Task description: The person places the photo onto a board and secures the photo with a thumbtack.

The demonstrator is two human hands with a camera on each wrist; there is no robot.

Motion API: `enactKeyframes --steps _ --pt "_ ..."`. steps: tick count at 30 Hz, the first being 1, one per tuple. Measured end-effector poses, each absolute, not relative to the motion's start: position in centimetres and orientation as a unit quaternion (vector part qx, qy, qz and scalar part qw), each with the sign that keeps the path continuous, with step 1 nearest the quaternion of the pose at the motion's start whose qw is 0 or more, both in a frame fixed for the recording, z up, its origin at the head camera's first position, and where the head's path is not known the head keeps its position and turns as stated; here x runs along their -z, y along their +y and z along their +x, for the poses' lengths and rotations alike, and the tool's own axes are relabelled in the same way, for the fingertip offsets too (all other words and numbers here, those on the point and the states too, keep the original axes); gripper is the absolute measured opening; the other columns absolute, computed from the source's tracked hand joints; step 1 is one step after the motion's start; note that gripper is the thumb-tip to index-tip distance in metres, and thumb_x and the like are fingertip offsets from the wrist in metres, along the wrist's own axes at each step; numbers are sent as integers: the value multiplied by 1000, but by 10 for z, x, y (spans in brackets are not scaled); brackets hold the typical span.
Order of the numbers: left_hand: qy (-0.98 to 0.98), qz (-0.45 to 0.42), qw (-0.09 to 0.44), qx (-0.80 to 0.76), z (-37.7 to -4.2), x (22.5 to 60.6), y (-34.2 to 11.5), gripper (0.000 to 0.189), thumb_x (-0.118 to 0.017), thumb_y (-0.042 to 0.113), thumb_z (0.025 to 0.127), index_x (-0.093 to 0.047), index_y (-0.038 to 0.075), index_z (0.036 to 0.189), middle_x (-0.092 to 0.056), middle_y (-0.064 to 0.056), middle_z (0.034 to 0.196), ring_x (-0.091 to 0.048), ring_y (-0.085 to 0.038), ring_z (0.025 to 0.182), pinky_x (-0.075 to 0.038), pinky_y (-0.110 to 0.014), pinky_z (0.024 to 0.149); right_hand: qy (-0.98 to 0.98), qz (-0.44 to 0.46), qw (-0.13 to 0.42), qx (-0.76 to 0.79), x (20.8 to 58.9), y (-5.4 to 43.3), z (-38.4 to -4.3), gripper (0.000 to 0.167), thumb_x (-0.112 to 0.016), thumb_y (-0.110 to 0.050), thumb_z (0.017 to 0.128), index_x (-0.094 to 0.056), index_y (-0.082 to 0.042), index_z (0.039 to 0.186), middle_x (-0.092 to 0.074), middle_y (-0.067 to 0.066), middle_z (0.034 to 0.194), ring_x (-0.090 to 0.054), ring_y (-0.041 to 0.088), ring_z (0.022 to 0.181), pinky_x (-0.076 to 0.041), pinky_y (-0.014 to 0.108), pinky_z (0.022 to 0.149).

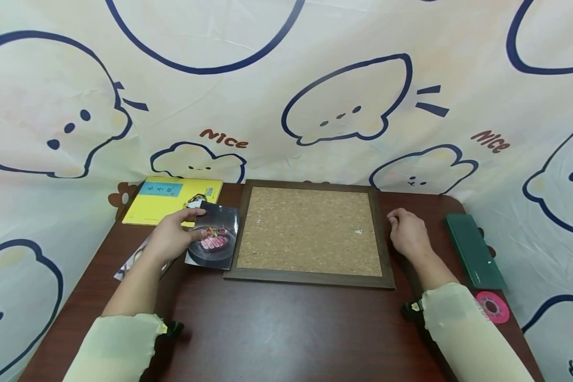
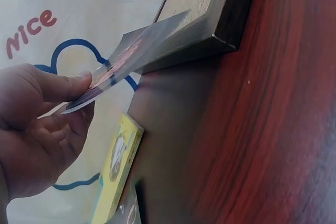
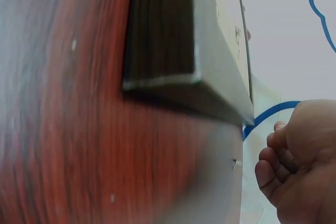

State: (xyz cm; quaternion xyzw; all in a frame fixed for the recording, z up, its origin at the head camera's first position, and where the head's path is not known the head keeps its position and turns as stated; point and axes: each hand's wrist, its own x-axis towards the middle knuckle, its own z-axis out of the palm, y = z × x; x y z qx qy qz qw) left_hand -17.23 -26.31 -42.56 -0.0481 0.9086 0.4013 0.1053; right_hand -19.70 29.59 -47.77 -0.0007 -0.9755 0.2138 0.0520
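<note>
My left hand pinches a dark photo card between thumb and fingers, with a plate of pink sliced food printed on it. In the left wrist view the card is tilted above the table, and its far end overlaps the frame's edge. The cork board lies flat in a brown wooden frame at the middle of the table. To its right is my right hand, apart from the frame, its fingers loosely curled. Nothing shows in the right hand, though the thumb side is partly hidden.
A yellow book lies behind my left hand. Under my left forearm another picture card is partly covered. At the right edge are a green case and a pink ring-shaped roll. A patterned cloth hangs behind the table.
</note>
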Motion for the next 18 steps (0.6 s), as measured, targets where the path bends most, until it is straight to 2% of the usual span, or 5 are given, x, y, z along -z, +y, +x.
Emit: enactKeyframes --steps 18 --pt "891 -34 92 -443 -187 441 -230 54 -77 21 95 -59 15 146 -58 -17 137 -62 -32 102 -55 -34 78 -968 31 81 -235 479 259 -202 20 -52 -10 107 -68 3 111 -69 26 110 -66 44 104 -50 58 92"
